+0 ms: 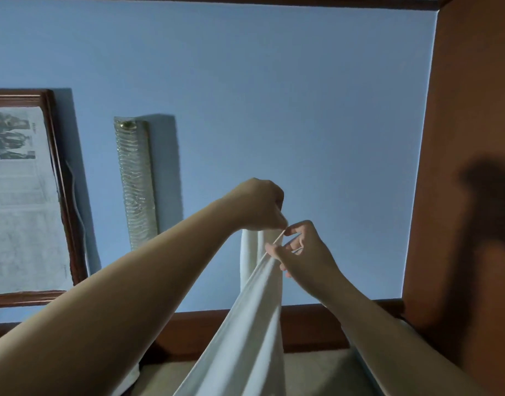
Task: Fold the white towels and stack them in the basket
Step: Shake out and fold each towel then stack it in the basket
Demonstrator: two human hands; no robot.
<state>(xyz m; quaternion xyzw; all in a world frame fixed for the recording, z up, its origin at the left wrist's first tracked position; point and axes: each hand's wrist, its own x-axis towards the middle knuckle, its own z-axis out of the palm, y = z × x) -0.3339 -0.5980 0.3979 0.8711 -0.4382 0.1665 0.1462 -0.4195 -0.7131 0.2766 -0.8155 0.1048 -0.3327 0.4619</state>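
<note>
— What are the hands doing?

— Both are raised in front of a pale blue wall (274,95), close together. The left hand (257,204) is clenched round the top edge of a long white cloth towel (245,324), fingers curled down over it. The right hand (302,250), just beside and slightly lower, pinches the same edge between thumb and fingertips (288,231).

— And the towel itself?

— It hangs from the two grips in long folds, running down between the bare forearms to the bottom edge of the view.

— Anything else around?

— A dark wooden frame holding a newspaper page (25,195) on the left of the wall, a ribbed glass wall lamp (135,184) near it, and a reddish-brown wooden panel (474,138) on the right, carrying the hands' shadow.
</note>
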